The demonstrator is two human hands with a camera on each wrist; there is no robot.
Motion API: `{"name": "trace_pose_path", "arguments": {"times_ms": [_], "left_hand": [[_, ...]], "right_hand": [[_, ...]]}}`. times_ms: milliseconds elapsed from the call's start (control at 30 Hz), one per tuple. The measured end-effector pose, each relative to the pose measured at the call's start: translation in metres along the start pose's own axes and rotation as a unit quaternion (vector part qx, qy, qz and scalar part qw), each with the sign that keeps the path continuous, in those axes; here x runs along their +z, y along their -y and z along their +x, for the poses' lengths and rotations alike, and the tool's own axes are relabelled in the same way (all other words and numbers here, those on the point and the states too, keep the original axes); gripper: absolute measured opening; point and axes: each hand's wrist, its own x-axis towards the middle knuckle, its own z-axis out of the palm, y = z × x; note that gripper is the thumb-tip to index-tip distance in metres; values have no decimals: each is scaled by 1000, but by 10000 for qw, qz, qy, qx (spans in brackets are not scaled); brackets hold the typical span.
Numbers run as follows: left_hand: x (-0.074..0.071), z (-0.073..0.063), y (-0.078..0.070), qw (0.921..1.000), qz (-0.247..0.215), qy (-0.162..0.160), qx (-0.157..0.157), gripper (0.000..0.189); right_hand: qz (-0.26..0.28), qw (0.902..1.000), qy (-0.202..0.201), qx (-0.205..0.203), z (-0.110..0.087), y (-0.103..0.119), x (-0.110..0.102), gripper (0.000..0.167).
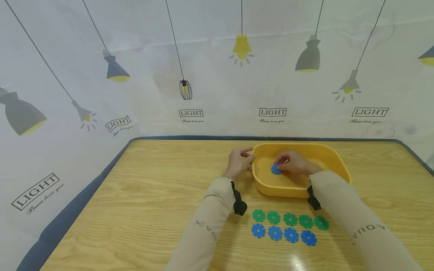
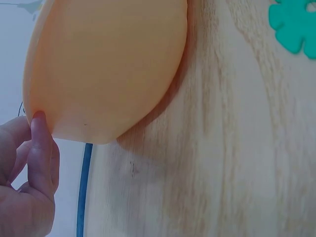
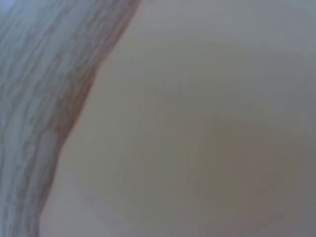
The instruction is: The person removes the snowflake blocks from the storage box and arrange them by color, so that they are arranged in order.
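Observation:
A yellow plastic basin point(image 1: 298, 192) stands toward the back right of the table. My left hand point(image 1: 238, 162) is at its left end, thumb and fingers bent at the rim; in the left wrist view the left hand point(image 2: 29, 173) touches the basin's wall point(image 2: 113, 64) near its edge. Inside the basin, my right hand point(image 1: 293, 162) pinches a blue notched disc point(image 1: 276, 169), a snowflake-shaped building piece. The right wrist view shows only the blurred basin wall point(image 3: 173, 123); that hand is hidden there.
In front of the basin lie two rows of notched discs, green ones point(image 1: 290, 219) behind and blue ones point(image 1: 275, 233) nearer. The wooden table point(image 1: 152, 188) meets a wall covering point(image 1: 217, 75) printed with lamps at the back and left.

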Motion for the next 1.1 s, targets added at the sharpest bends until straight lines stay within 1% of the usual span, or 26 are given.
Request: {"name": "trace_pose_path", "arguments": {"times_ms": [200,333,467,567,700,767,900,1033,1100], "left_hand": [[1,-1,1,10000,-37,-29,-39,34],[1,0,1,10000,-26,-17,-60,34],[1,1,1,10000,17,-21,-39,34],[1,1,1,10000,54,-27,-35,34],[1,1,1,10000,38,-3,-17,35],[1,1,0,10000,9,8,-11,35],[0,0,0,10000,-37,24,13,35],[-1,0,1,9999,-42,59,83,34],[0,0,1,9999,-53,63,87,34]], "right_hand": [[78,9999,-123,47,-3,5,-1,16],[34,9999,-92,63,-4,11,-1,17],[-161,9997,-79,-188,-5,18,-3,18],[122,9994,8,-315,-9,23,-6,19],[811,9964,111,-240,-20,29,-13,22],[939,9953,78,-208,-26,29,-17,22],[818,9965,-9,-147,-38,27,-24,21],[614,9979,2,-219,-51,26,-29,20],[572,9978,0,-328,-58,28,-31,20]]}}
